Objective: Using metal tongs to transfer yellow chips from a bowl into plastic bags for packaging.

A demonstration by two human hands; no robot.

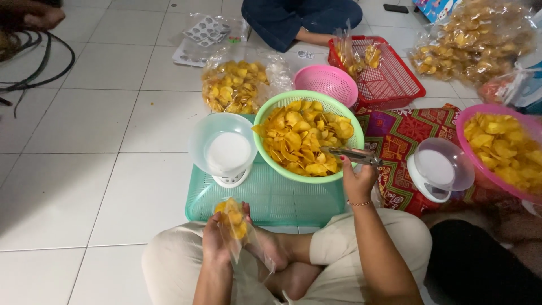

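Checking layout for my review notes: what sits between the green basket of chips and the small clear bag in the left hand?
In the head view, only the teal mesh tray lies between the green basket and the small clear bag held by the left hand.

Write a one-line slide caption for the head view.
Left hand holds a clear plastic bag of yellow chips; right hand holds metal tongs over a green plastic basket.

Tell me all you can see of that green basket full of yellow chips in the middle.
The green basket is a round, light green bowl that looks like plastic, with a slotted wall and a smooth rim. It sits upright on a flat teal tray on the tiled floor, heaped with thin golden-yellow chips. A white kitchen scale stands to its left, a pink basket behind it. The right hand holds metal tongs over its near rim, tips among the chips.
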